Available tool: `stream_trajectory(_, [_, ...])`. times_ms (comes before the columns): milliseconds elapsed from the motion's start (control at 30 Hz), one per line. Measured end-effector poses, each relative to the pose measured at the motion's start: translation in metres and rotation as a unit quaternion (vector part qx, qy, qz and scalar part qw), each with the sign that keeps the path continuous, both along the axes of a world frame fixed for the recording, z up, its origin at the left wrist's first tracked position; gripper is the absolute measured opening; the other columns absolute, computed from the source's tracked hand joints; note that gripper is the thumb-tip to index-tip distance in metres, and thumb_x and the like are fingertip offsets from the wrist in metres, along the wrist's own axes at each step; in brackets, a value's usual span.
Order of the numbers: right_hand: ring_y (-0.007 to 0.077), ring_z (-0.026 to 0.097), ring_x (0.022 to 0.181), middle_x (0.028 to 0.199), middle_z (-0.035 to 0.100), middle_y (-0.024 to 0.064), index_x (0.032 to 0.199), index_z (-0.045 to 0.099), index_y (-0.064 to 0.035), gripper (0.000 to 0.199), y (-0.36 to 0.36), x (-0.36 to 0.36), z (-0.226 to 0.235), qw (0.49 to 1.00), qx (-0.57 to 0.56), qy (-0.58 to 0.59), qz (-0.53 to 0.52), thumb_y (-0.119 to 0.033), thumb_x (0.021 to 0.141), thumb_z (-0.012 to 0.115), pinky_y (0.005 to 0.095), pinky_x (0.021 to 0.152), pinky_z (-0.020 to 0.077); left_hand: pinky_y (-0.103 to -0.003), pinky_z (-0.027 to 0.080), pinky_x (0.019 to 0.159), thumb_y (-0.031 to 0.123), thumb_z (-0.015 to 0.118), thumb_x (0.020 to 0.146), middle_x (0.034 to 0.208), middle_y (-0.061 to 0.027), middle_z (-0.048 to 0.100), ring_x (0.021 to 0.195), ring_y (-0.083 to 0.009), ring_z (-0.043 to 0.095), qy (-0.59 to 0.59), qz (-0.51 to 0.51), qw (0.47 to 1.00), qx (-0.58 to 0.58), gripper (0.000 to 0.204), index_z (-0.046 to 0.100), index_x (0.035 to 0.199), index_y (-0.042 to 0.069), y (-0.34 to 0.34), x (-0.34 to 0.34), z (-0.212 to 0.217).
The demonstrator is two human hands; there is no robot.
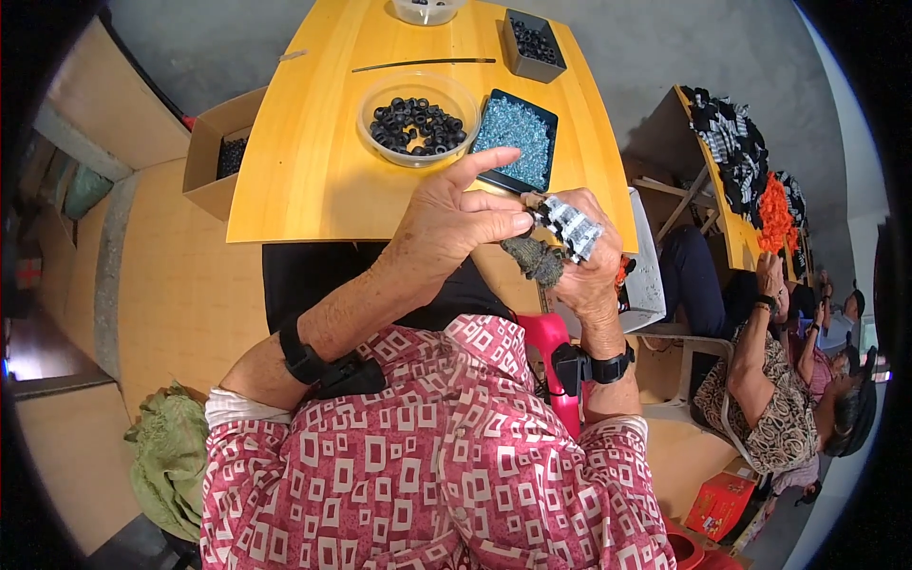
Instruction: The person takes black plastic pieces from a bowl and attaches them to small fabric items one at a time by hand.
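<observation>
My right hand (597, 271) is wrapped round a black-and-white patterned strip of cloth (574, 228), held just past the near right edge of the table. A dark grey-green crinkled knit piece (534, 260) hangs below it, next to the same hand. My left hand (451, 211) meets this bundle from the left, its thumb and a finger closed at a small dark bit on the bundle's edge. That bit is too small to name. The left forefinger stretches out over a black tray (553, 121) of blue-clear small pieces.
On the wooden table (304, 161) stand a clear bowl (365, 133) of black ring-like pieces, a grey box (537, 68) of dark pieces and a thin dark stick (423, 65). A cardboard box (204, 176) is at left. Other people sit at right beside a table of cloth and orange pieces (777, 214).
</observation>
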State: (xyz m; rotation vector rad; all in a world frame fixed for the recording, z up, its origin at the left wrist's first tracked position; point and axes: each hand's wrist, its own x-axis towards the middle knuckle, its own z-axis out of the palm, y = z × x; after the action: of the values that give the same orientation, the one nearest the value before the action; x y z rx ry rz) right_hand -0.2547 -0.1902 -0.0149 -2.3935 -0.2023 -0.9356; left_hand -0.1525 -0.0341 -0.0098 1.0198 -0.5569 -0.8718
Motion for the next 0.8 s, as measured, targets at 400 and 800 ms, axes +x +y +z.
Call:
stream_trajectory(400, [0.0295, 0.062, 0.072, 0.082, 0.064, 0.013, 0.084, 0.065, -0.0001, 0.032, 0.0, -0.005, 0.009, 0.996, -0.059, -0.073, 0.001, -0.014, 0.06, 0.079, 0.0371, 0.066, 0.0492, -0.025, 0.047, 0.085, 0.008, 0.062, 0.088, 0.099, -0.0138, 0.067, 0.091, -0.0116, 0.061, -0.043, -0.057, 0.997, -0.002, 0.062, 0.031, 0.142, 0.002, 0.002, 0.004, -0.001])
stream_trajectory(800, [0.0266, 0.056, 0.066, 0.076, 0.06, 0.0091, 0.078, 0.063, -0.0014, 0.03, 0.007, -0.01, 0.016, 0.992, -0.107, -0.071, -0.002, -0.02, 0.06, 0.079, 0.0367, 0.059, 0.0428, -0.021, 0.048, 0.077, 0.0, 0.063, 0.084, 0.088, -0.0106, 0.07, 0.083, -0.0083, 0.061, -0.147, -0.048, 0.988, 0.015, 0.065, 0.032, 0.141, 0.003, 0.01, 0.0, 0.011])
